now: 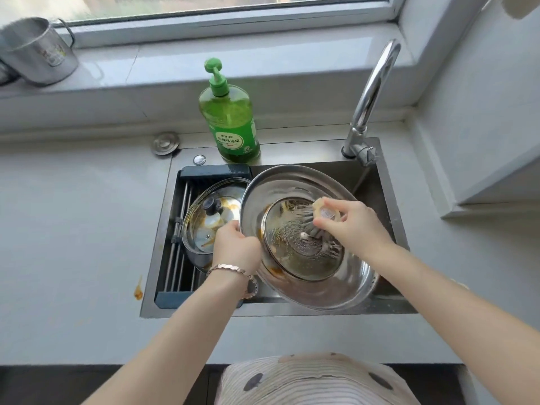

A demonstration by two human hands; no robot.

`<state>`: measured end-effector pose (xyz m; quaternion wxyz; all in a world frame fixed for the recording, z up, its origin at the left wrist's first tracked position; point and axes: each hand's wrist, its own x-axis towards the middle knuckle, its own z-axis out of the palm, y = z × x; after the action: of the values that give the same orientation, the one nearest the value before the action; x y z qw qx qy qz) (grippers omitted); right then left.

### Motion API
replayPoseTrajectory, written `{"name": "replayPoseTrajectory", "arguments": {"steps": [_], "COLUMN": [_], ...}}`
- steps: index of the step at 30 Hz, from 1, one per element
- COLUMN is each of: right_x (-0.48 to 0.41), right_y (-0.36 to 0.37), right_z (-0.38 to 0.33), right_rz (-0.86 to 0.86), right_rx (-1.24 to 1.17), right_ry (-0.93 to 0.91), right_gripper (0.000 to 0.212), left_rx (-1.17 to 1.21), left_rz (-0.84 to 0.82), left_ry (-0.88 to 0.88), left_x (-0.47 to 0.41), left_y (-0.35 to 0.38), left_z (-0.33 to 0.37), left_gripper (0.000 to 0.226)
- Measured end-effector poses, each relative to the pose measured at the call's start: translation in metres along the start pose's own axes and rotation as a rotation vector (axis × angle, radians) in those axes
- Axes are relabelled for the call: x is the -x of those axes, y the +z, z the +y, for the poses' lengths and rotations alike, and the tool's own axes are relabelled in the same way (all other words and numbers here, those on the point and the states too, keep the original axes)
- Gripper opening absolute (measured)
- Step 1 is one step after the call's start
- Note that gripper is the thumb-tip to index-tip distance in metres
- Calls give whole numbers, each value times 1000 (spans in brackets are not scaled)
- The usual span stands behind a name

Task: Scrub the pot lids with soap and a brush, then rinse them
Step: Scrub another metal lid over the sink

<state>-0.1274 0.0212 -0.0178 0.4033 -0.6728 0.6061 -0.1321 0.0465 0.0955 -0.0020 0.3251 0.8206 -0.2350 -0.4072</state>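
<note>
The right hand (355,226) grips the pale round scrub brush (325,214), bristles on the stained glass pot lid (295,258) toward its 2 o'clock. The lid lies in the shiny steel basin (292,182), and the left hand (233,244) clutches its 9 o'clock rim.

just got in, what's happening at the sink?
A person's right hand scrubs a glass lid with a brush; the lid lies in a steel basin in the sink. The left hand grips the basin's rim. A second, stained lid sits on a pot at left, untouched.
</note>
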Motion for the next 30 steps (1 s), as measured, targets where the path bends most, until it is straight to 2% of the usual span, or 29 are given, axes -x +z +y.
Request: {"name": "replayPoseTrajectory", "arguments": {"steps": [2,5,8,11,15,17,20,22,25,30], "right_x": [21,42,19,22,50,36,15,26,45,6], "right_y": [8,26,13,7,32,26,13,23,43,20], "right_z": [5,-6,-5,10,-6,-5,13,15,-8,8], "right_rz": [-57,-173,-60,-3,-173,-134,31,32,-65,117], "right_rx": [20,-141,-156,-39,-218,-242,-197,-167,-251,-196], "right_ry": [0,-113,-49,42,-76,-72,36,54,-82,33], "right_gripper": [50,48,47,41,48,52,53,51,50,33], "left_rx": [-1,-27,-31,-24,-46,-35,-57,-77,-97,-125], "left_rz": [8,-8,-38,-14,-10,-16,-5,2,-18,-44], "left_ry": [16,20,14,29,70,69,81,83,56,63], "left_x": [-1,5,5,1,6,7,3,1,4,12], "left_y": [-2,0,2,-4,-4,-4,-5,-3,1,2], "left_z": [-1,-3,-4,-4,-2,-1,-2,-3,-7,-4], "left_gripper": [23,17,18,20,15,17,18,16,9,18]}}
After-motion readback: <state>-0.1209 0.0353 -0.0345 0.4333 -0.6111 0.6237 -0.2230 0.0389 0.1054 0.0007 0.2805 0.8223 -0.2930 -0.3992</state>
